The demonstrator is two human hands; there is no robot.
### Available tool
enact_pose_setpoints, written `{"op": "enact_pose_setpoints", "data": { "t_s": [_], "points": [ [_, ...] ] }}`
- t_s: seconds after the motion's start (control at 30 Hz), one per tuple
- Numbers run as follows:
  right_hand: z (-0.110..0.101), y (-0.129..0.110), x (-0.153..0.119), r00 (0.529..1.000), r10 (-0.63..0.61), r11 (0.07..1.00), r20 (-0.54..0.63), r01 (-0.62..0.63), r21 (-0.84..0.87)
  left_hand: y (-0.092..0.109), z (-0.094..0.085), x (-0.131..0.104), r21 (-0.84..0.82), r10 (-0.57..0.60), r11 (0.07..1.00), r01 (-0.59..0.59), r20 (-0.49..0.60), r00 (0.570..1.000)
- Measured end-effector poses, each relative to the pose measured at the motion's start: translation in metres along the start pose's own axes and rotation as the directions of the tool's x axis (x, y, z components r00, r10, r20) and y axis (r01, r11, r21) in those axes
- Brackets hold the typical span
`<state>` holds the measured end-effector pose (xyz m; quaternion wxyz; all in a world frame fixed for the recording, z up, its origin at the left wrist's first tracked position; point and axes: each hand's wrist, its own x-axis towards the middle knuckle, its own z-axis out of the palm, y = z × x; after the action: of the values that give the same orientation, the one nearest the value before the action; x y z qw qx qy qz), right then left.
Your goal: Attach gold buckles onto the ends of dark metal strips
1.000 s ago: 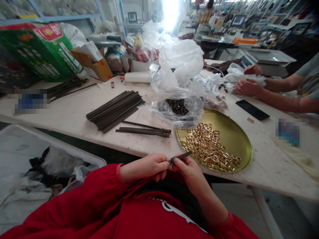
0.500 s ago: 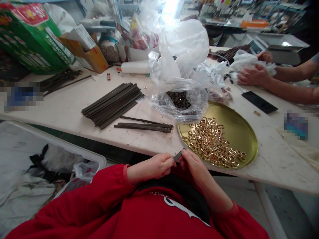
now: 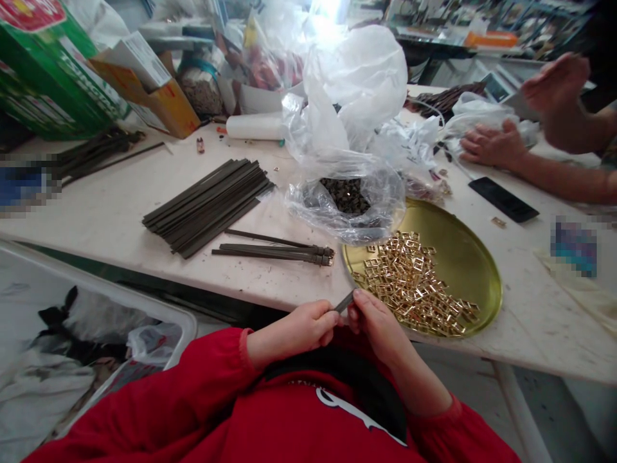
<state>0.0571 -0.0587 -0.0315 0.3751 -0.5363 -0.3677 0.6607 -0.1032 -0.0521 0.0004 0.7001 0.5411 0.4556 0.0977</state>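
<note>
Between my two hands, just off the table's front edge, is a dark grey-brown strap (image 3: 344, 302). My left hand (image 3: 315, 325) pinches it from the left. At its other end, the fingers of my right hand (image 3: 370, 313) are closed on it; what lies under those fingers is hidden. Right beside my right hand, a round gold tray (image 3: 475, 257) carries a heap of small gold buckles (image 3: 409, 276). A few straps with buckles at one end (image 3: 274, 252) lie left of the tray. Farther left is a pile of plain dark straps (image 3: 207, 206).
A clear plastic bag (image 3: 299, 199) holding small dark pieces stands behind the tray. A phone (image 3: 504, 199) lies to the right, near a co-worker's hands (image 3: 496, 145). Boxes (image 3: 159, 96) stand at the back left. A white bin (image 3: 187, 331) sits below the table's left front edge.
My hands stay almost in place, still on the strap. The co-worker has raised one hand away from the white plastic bag. The view has shifted slightly.
</note>
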Motion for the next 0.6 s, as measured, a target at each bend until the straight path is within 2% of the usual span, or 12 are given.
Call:
{"op": "enact_pose_setpoints", "data": {
  "t_s": [0.2,0.37,0.5,0.6],
  "points": [
    [0.004,-0.005,-0.007,1.0,-0.027,1.0,0.003,0.027,0.006,0.007,0.003,-0.004,-0.013,-0.039,0.999,0.039,-0.017,0.999],
    [0.002,-0.008,-0.018,0.996,-0.081,0.996,-0.02,0.08,-0.048,0.013,0.004,-0.016,0.05,0.039,0.998,-0.042,0.056,0.998],
    [-0.003,-0.005,-0.026,0.991,-0.125,0.992,-0.055,0.123,-0.035,0.012,0.007,-0.026,0.049,0.037,0.998,-0.037,0.014,0.999],
    [-0.004,-0.002,-0.033,0.99,-0.136,0.99,-0.035,0.137,0.015,0.012,0.012,-0.032,0.043,0.065,0.997,-0.065,0.001,0.998]
  ]
}}
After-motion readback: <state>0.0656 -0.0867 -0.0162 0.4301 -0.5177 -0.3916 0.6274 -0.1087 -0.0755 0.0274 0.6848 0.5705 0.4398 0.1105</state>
